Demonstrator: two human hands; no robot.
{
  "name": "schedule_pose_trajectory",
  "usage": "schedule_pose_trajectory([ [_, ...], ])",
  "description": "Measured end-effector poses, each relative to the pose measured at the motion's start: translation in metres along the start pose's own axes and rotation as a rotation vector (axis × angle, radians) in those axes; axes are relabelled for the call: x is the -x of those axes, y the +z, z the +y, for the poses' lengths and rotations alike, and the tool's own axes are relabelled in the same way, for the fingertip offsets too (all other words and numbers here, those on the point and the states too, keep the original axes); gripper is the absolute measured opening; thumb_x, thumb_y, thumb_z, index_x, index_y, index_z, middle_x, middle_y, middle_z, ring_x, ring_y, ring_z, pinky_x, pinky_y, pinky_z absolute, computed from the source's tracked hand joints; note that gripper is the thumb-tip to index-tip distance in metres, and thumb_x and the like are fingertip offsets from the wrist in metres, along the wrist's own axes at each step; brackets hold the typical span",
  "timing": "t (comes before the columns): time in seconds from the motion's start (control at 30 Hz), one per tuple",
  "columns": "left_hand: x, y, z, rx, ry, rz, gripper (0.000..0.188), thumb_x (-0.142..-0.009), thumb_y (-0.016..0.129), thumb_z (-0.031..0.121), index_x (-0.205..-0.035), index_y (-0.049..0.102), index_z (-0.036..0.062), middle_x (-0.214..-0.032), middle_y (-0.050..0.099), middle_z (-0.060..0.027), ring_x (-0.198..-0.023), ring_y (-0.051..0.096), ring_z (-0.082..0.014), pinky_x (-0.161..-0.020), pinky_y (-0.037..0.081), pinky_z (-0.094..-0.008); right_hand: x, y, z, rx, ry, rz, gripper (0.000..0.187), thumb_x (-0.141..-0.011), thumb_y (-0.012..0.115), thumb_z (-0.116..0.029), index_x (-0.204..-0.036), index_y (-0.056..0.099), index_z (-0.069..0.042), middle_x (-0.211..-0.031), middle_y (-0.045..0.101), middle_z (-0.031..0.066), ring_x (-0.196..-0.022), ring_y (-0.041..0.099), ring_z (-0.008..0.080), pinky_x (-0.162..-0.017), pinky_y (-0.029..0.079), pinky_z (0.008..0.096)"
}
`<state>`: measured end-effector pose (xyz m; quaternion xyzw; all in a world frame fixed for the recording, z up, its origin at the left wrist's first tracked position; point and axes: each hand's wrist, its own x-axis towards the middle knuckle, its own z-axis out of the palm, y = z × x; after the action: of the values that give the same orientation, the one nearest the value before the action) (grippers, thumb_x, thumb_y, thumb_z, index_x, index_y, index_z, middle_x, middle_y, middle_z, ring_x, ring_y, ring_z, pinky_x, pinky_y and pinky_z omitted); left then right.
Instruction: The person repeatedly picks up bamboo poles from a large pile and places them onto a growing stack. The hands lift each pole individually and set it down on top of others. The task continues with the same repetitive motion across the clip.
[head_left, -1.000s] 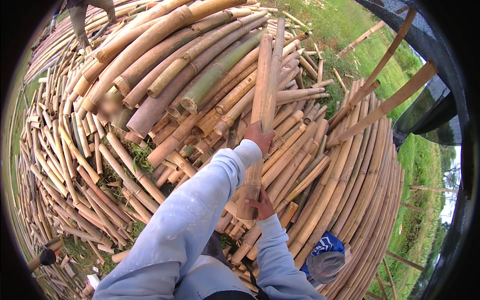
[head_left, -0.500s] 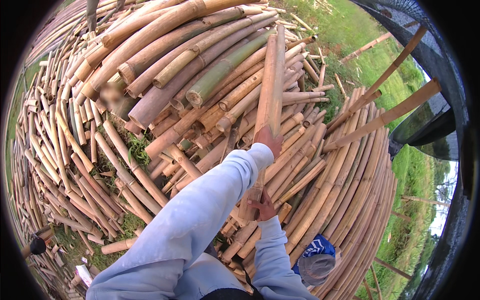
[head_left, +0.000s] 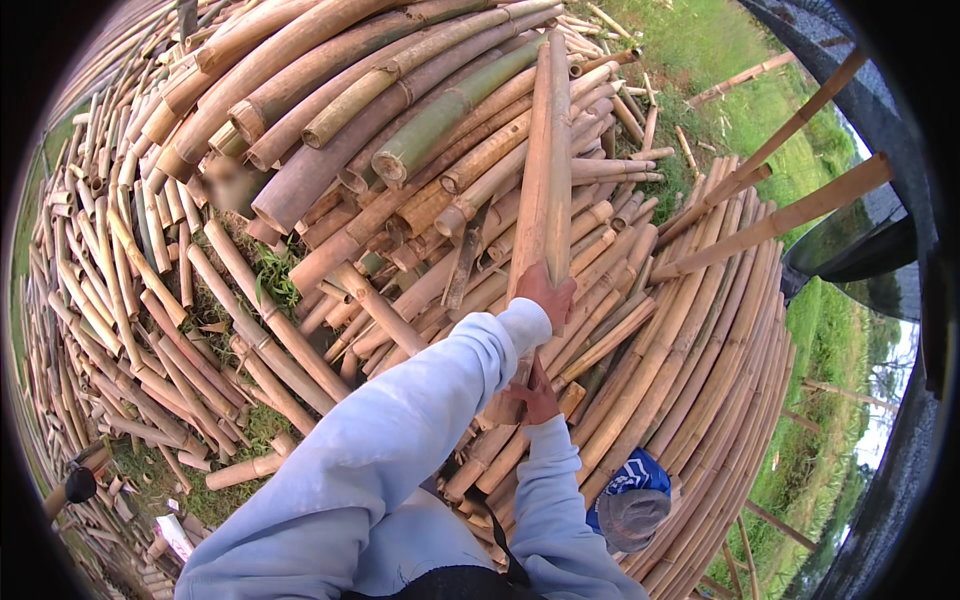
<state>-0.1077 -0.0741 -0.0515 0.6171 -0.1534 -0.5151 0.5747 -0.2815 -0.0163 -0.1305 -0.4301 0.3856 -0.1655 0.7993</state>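
Two long tan bamboo pieces (head_left: 541, 170) lie side by side and point away from me over the pile. My left hand (head_left: 547, 297) is closed around them toward their near part, its sleeve crossing from the lower left. Just below it, my right hand (head_left: 537, 393) grips the bamboo's near end from the right side, thumb and fingers against it. Part of the right hand's grip is hidden behind the bamboo. Beneath both hands lie many loose bamboo poles (head_left: 400, 305).
Thick poles, one green (head_left: 450, 115), are stacked ahead. Long bamboo strips (head_left: 700, 340) lie at right, with slanted stakes (head_left: 790, 215) rising beside them. A blue and grey cap (head_left: 635, 505) is at lower right. Shorter bamboo pieces (head_left: 120, 340) cover the left; dark netting (head_left: 890, 90) hangs at far right.
The held bamboo has shifted slightly. My right hand has moved a little up toward my left hand, which stays closed on the bamboo. The view has shifted slightly.
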Motion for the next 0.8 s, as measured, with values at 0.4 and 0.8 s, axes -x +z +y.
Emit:
schedule_pose_trajectory([
  [0.4,-0.029,-0.031,-0.006,-0.018,0.114,0.079,0.032,-0.087,0.063,0.013,-0.109,0.054,-0.0095,-0.067,0.064,-0.0136,-0.055,0.063,-0.0192,-0.051,0.051,-0.0345,-0.009,0.010,-0.006,0.141,-0.145,0.113,0.086,-0.068,0.076,0.002,-0.145,0.038,0.000,-0.129,0.057,0.0097,-0.115,0.057,0.0211,-0.101,0.045,0.0333],
  [0.8,0.131,-0.175,0.030,-0.014,0.508,0.145,0.025,-0.094,0.063,0.013,-0.111,0.052,-0.0005,-0.074,0.060,-0.0041,-0.060,0.057,-0.0101,-0.053,0.049,-0.0272,0.024,0.073,-0.015,0.626,-0.556,0.266,0.089,-0.073,0.071,0.003,-0.150,0.026,0.005,-0.137,0.049,0.0167,-0.122,0.052,0.0257,-0.104,0.041,0.0334],
])
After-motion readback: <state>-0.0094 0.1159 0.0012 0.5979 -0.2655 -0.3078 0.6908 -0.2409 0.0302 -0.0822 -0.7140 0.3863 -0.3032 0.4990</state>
